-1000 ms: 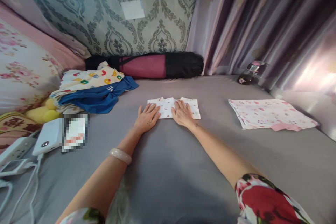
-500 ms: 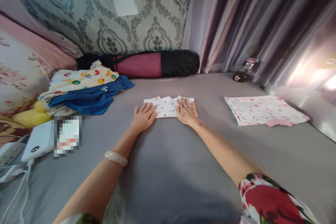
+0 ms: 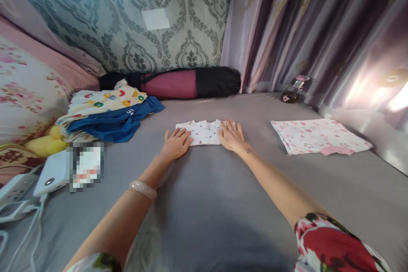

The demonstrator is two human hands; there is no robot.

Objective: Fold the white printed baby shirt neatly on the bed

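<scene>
- Clock dial centred on the folded white cloth (image 3: 205, 132), which lies flat on the grey sheet (image 3: 204, 221), small print scattered over it.
- Left hand (image 3: 177, 142): at 8 o'clock, palm down, fingers spread wide over the cloth's near corner; grips nothing. Pale bangle (image 3: 143, 189) on that forearm.
- Right hand (image 3: 231, 134): at 3 o'clock, flat on the cloth's other end, fingers extended and slightly parted (dark mark by the wrist); nothing gripped.
- Pink-print folded cloth (image 3: 318, 136): 3 o'clock, well apart from the right hand, pink piece at its near edge.
- Bottle (image 3: 291, 90): 2 o'clock, upright beside the curtain (image 3: 270, 29).
- Long black-and-maroon bag (image 3: 170, 84): 11 o'clock, against the patterned wall.
- Heaped clothes (image 3: 108, 110): between 9 and 10, cream print above blue.
- White device (image 3: 52, 174): between 8 and 9, cable attached; pixelated item (image 3: 86, 168) just beside it, cannot tell what.
</scene>
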